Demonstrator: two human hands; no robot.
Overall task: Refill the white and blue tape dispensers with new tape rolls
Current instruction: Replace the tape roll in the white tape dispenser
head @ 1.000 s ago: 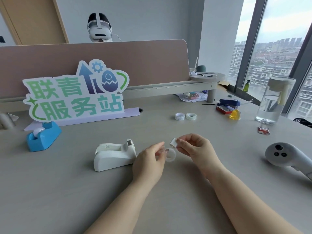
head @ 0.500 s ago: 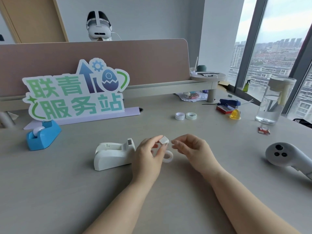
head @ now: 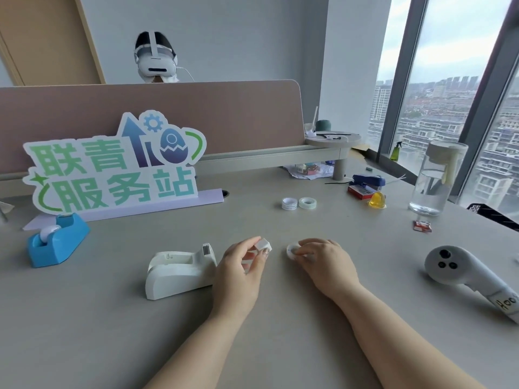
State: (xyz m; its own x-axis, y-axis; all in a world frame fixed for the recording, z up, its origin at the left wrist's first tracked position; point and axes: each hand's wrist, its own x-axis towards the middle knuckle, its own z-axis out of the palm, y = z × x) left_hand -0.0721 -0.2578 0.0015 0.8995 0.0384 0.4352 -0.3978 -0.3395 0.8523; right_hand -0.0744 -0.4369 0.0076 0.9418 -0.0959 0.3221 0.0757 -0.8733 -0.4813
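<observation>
The white tape dispenser lies on the desk left of my hands, its roll slot empty. My left hand pinches a small white spool hub between thumb and fingertips, just right of the dispenser's cutter. My right hand holds a thin white tape ring down near the desk surface. The blue tape dispenser stands at the far left with a white hub in it. Two new tape rolls lie side by side further back on the desk.
A large green-and-blue sign stands behind the dispensers. A white handheld controller lies at the right. A water bottle, blue stapler, yellow jelly cup and red packet sit at back right. A person wearing a headset sits behind the divider.
The small white hub passed from my right hand to my left. The tape ring went from my left hand to my right, which moved it right and down.
</observation>
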